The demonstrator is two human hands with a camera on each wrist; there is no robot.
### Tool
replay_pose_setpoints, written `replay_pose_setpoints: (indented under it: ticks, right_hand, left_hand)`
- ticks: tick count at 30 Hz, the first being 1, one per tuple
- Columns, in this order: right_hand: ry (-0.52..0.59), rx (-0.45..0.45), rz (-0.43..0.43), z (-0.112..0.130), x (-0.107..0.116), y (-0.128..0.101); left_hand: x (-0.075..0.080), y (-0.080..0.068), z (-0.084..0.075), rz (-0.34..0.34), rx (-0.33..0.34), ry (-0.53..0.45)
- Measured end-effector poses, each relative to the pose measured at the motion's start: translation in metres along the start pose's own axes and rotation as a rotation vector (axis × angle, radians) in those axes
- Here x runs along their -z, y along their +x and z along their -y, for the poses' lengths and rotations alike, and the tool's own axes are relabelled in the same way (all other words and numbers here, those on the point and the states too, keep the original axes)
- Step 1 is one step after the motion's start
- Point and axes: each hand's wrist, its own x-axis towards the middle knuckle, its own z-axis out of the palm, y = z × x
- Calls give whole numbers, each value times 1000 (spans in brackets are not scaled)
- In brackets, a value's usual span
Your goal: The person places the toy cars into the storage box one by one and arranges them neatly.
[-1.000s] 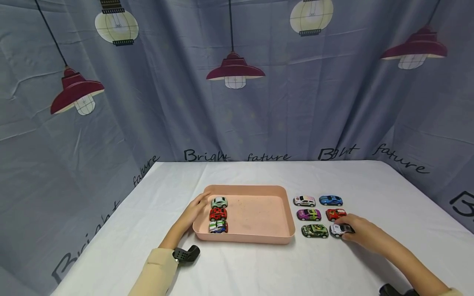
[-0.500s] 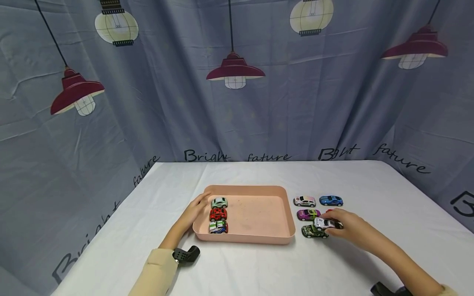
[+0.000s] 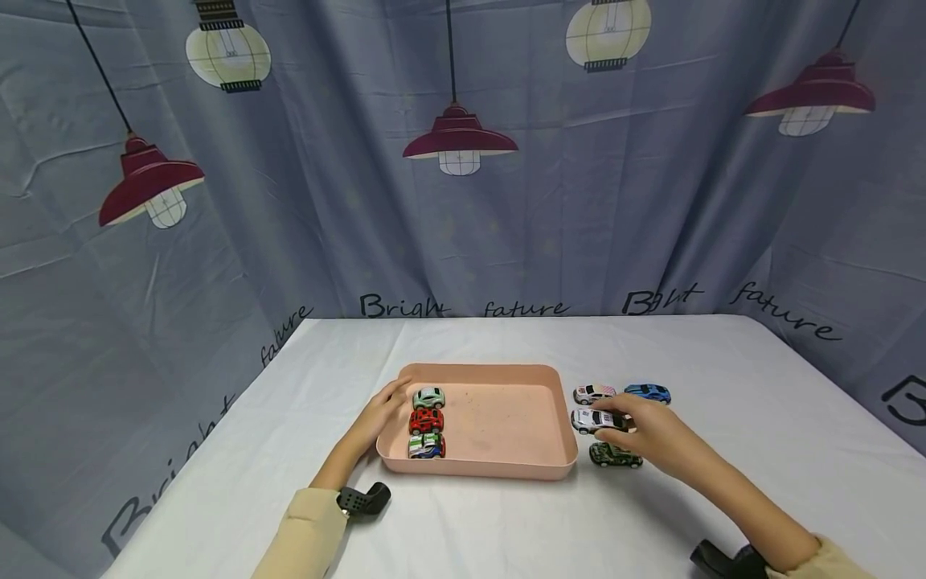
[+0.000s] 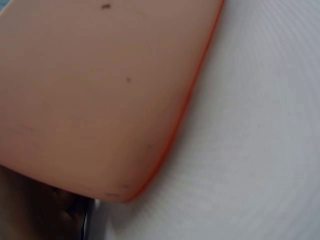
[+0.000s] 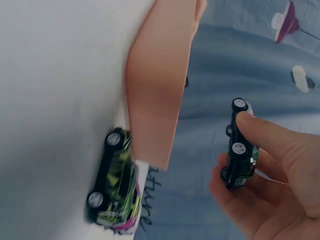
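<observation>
Pinching a white toy car between thumb and fingers, the right hand holds it lifted above the white table, just right of the pink tray; the right wrist view shows the same car from beneath, its wheels toward the camera and a fingertip curled against its side; the left hand rests on the tray's left rim with fingers fairly straight, gripping nothing that shows; in the left wrist view only the tray's outer wall and the tablecloth can be made out, so that view does not tell how the fingers lie. Inside the tray, along its left wall, three cars stand in a column: a pale green car farthest, a red car in the middle, a green and white car nearest; on the table right of the tray sit a white and pink car and a blue car in the far row, and a camouflage car nearer, just below the held car; other cars there are hidden behind the hand. A grey curtain printed with lamps hangs behind.
</observation>
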Motion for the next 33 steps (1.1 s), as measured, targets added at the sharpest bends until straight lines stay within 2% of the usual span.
replay_pose_setpoints:
  ticks: [5, 12, 14, 20, 23, 25, 29, 33]
  right_hand:
    - [27, 19, -19, 12, -5, 7]
    - [75, 116, -30, 27, -14, 19]
    - [86, 118, -22, 32, -17, 23]
    - [139, 103, 29, 46, -32, 34]
    - [150, 129, 35, 51, -41, 40]
    - [141, 157, 23, 54, -48, 44]
    - [131, 205, 10, 61, -58, 53]
    - [128, 210, 22, 66, -68, 61]
  left_hand:
    - [1, -8, -14, 9, -16, -6]
    - [-1, 2, 6, -7, -16, 18]
    - [-1, 3, 8, -12, -13, 15]
    - [0, 3, 8, -5, -5, 18]
    - [0, 2, 7, -7, -25, 16]
    - [0, -1, 0, -10, -29, 4]
    - [0, -1, -1, -9, -41, 0]
    - [0, 3, 7, -4, -37, 7]
